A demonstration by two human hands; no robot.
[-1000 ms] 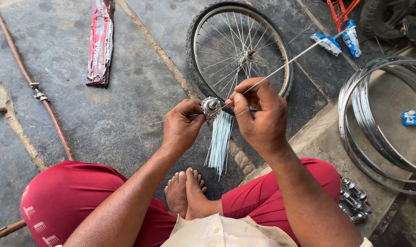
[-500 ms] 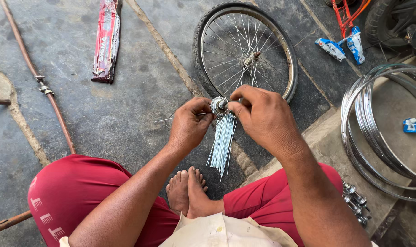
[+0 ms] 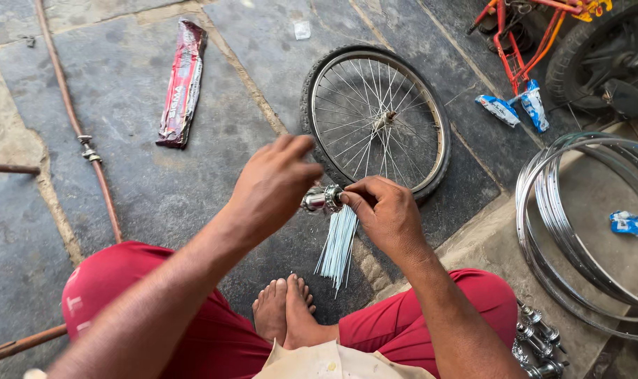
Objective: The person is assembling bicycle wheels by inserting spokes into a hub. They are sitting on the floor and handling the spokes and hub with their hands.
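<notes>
A shiny metal wheel hub (image 3: 321,198) hangs in front of me above my bare feet (image 3: 287,312). A bundle of thin silver spokes (image 3: 338,245) dangles from it. My right hand (image 3: 387,216) pinches the hub's right end, where the spokes hang. My left hand (image 3: 273,186) is raised just left of and above the hub, its back toward the camera and its fingers curled. Its palm side is hidden, so I cannot see whether it holds anything.
A spoked bicycle wheel (image 3: 441,140) with a tyre lies on the stone floor beyond my hands. Several bare chrome rims (image 3: 543,210) are stacked at right, with spare hubs (image 3: 536,340) by my right knee. Blue packets (image 3: 515,109), a red wrapper (image 3: 184,81), a copper pipe (image 3: 73,126) and a red bicycle frame (image 3: 522,42) surround them.
My left hand has lifted up from the hub's left end. My right hand has shifted lower on the hub. The long spoke it held a second ago is no longer sticking out.
</notes>
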